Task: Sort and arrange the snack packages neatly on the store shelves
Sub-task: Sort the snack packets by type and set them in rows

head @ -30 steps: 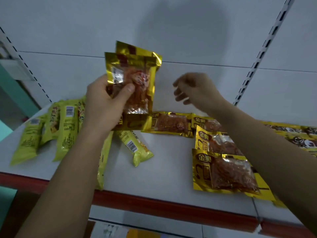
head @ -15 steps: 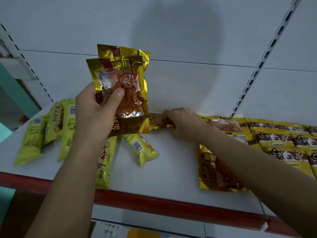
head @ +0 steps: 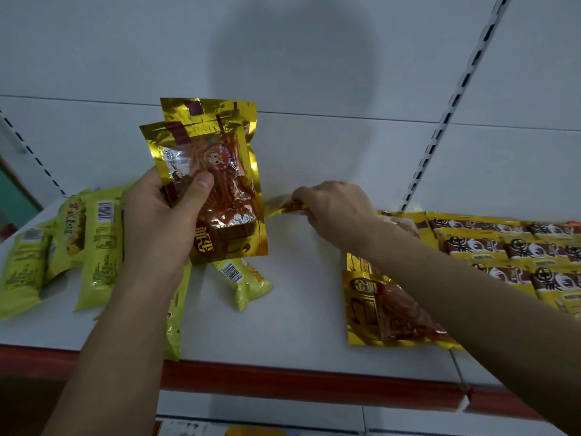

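White shelf [head: 298, 309]: left hand [head: 157, 225] grips two gold foil snack pouches [head: 217, 180], right hand [head: 336, 209] pinches another gold pouch [head: 283, 206] — gathering step; next, probably stack it with them.

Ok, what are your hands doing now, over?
Left hand holds two gold packets upright. Right hand pinches another gold packet at the shelf back. Green packets scattered left, nothing blocking.

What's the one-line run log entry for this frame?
left hand: holds gold packs upright | right hand: pinches gold pack on shelf
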Available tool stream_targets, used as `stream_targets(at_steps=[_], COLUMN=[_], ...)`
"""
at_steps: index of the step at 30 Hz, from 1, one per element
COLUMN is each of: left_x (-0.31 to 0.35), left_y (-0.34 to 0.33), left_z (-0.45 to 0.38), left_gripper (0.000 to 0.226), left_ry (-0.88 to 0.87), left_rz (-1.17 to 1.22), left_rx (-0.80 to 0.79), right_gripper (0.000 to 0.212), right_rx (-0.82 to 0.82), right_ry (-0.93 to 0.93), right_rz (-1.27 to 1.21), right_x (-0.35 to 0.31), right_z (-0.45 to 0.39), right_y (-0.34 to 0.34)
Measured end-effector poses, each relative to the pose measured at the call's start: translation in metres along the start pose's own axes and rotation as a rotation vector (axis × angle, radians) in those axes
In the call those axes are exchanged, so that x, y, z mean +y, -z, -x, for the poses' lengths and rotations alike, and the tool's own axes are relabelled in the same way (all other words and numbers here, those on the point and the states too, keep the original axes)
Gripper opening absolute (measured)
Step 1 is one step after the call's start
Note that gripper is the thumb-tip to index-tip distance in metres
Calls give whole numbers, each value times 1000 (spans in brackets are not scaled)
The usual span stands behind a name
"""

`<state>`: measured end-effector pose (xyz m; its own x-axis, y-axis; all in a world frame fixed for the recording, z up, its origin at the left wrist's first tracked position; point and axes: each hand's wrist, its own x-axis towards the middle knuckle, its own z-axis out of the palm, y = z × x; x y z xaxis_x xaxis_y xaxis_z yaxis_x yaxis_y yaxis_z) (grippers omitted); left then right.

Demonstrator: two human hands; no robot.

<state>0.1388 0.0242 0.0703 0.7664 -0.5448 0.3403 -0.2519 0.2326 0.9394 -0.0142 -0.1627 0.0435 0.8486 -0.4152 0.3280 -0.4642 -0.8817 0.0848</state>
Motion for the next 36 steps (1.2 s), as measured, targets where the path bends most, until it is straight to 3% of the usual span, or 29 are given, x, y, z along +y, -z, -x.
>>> stream_targets(at_steps=[7, 12, 14, 17, 20, 23, 25, 30, 33, 36], left_x=[-8, -8, -10, -9, -6, 3, 7, 14, 17, 21], left_y=[0, -4, -6, -11, -19, -30, -34, -15, -4, -7], left_z=[1, 2, 2, 5, 5, 6, 6, -3, -22, -43], left_gripper=[20, 17, 16, 9, 16, 45, 47, 47, 31, 30], left_ry=[9, 17, 32, 70, 75, -5, -48, -80, -147, -184], left_rz=[18, 22, 3, -112, -284, -447, -522, -612, -649, -771], left_rx=[-15, -52, -66, -107, -281, -473, -526, -510, -453, -470], right_gripper=[48, 32, 30, 27, 21, 25, 19, 7, 9, 13], right_rx=[-213, -179, -54, 280, 494, 247, 143, 295, 240, 139], right_ry=[-47, -1, -10, -158, -294, -171, -117, -323, -359, -405], right_rz=[13, -45, -166, -550, -871, -734, -583, -782, -846, -975], right_x=[-6, -2, -2, -8, -11, -6, -2, 30, 41, 41], right_z=[11, 15, 18, 22, 24, 24, 27, 40, 45, 45], right_y=[-16, -25, -23, 1, 45, 70, 72, 74, 79, 80])
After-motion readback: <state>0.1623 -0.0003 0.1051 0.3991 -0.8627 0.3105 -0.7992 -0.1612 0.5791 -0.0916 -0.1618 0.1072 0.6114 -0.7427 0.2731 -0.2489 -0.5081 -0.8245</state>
